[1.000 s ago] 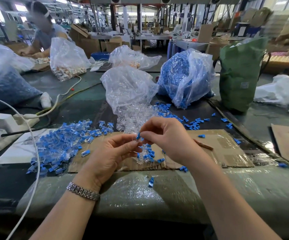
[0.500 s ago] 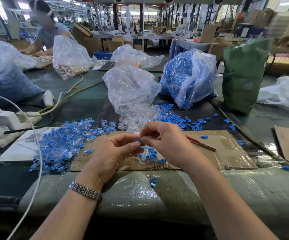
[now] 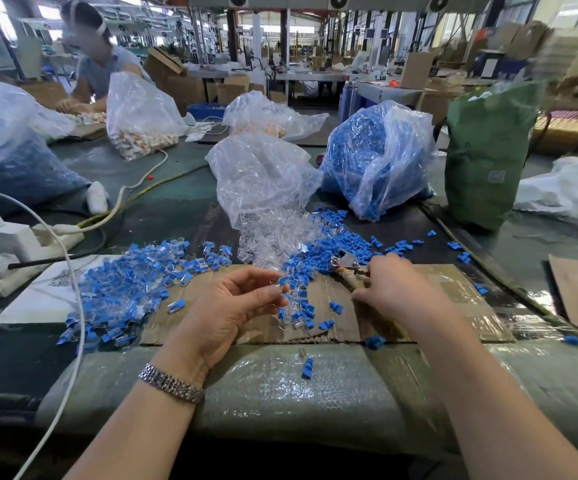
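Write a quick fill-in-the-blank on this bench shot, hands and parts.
1. The piece pinched by the left hand has a ___ cap.
2. The right hand grips a metal-headed tool by its wrapped ___.
3. The bracelet sits on the ___ wrist.
4. The tall bag on the right is ___.
Missing words: blue; handle; left; green.

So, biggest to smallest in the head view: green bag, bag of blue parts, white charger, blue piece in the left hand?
1. Green bag and bag of blue parts: they look about alike, too close to rank.
2. White charger, though it sits nearer the camera.
3. Blue piece pinched by the left hand.
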`<move>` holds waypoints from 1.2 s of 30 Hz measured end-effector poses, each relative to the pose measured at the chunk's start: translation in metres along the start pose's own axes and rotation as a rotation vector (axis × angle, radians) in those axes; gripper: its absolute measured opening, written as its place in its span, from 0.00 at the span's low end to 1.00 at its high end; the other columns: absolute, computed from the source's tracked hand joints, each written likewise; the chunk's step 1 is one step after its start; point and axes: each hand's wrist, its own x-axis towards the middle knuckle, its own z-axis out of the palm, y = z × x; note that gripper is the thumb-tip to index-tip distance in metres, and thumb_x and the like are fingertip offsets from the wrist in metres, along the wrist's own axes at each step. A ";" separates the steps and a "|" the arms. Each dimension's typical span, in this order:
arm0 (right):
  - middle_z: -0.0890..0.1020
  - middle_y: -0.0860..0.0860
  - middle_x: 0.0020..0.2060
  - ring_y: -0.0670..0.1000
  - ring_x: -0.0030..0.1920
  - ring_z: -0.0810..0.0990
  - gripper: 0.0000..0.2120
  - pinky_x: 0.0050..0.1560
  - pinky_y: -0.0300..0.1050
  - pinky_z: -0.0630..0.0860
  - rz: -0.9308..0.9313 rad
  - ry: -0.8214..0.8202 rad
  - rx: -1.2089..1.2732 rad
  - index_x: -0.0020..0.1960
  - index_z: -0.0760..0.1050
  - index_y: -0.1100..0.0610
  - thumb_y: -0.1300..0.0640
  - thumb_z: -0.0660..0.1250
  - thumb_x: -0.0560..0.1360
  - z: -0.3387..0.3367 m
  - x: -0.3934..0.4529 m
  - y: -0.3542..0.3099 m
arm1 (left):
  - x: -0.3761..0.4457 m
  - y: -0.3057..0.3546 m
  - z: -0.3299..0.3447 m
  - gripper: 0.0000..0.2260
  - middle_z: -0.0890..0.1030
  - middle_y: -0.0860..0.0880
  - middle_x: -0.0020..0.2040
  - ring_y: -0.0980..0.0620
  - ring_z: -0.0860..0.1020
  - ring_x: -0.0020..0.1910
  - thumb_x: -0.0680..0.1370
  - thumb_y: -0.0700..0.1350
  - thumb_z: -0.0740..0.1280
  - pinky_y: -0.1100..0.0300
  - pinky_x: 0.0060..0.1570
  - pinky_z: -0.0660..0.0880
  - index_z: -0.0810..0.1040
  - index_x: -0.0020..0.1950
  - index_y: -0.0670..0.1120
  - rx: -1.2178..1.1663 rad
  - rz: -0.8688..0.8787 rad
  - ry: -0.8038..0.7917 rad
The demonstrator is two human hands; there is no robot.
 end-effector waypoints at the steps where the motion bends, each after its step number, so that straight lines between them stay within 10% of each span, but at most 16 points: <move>1: 0.74 0.57 0.55 0.56 0.52 0.72 0.17 0.51 0.51 0.74 -0.006 0.007 -0.006 0.44 0.70 0.55 0.44 0.71 0.75 0.002 0.001 0.000 | 0.001 -0.001 0.000 0.11 0.85 0.36 0.53 0.44 0.85 0.47 0.70 0.37 0.75 0.58 0.47 0.82 0.86 0.52 0.41 0.000 0.003 0.004; 8: 0.74 0.57 0.49 0.57 0.51 0.72 0.13 0.50 0.51 0.73 0.031 0.029 -0.053 0.49 0.73 0.57 0.46 0.64 0.77 0.005 0.010 -0.011 | 0.001 0.002 -0.002 0.12 0.84 0.35 0.54 0.44 0.85 0.47 0.71 0.37 0.74 0.59 0.46 0.83 0.84 0.54 0.38 -0.056 0.007 0.091; 14: 0.78 0.55 0.40 0.54 0.37 0.77 0.10 0.33 0.46 0.68 0.058 0.129 0.454 0.44 0.71 0.58 0.53 0.64 0.80 -0.022 -0.001 -0.014 | 0.003 0.004 -0.003 0.11 0.85 0.36 0.53 0.45 0.85 0.46 0.70 0.36 0.74 0.59 0.44 0.83 0.85 0.52 0.39 -0.155 0.000 0.173; 18: 0.81 0.58 0.41 0.54 0.37 0.85 0.10 0.42 0.52 0.85 -0.126 -0.337 0.893 0.53 0.76 0.67 0.59 0.64 0.82 -0.046 -0.032 -0.024 | 0.004 0.003 -0.006 0.09 0.85 0.38 0.55 0.46 0.86 0.49 0.70 0.37 0.74 0.60 0.45 0.83 0.87 0.49 0.43 -0.188 0.006 0.185; 29: 0.85 0.60 0.46 0.58 0.47 0.87 0.09 0.53 0.56 0.83 -0.345 -0.522 0.621 0.53 0.74 0.66 0.59 0.62 0.83 -0.040 -0.060 -0.056 | 0.004 0.002 -0.002 0.09 0.87 0.44 0.49 0.50 0.85 0.49 0.69 0.38 0.74 0.60 0.48 0.83 0.88 0.47 0.47 -0.069 0.029 0.159; 36: 0.83 0.57 0.39 0.54 0.38 0.85 0.11 0.50 0.58 0.84 -0.373 -0.526 0.610 0.48 0.71 0.60 0.54 0.61 0.84 -0.031 -0.054 -0.056 | 0.005 0.001 -0.001 0.09 0.87 0.42 0.49 0.50 0.85 0.45 0.67 0.41 0.76 0.62 0.44 0.82 0.89 0.46 0.50 -0.017 0.025 0.168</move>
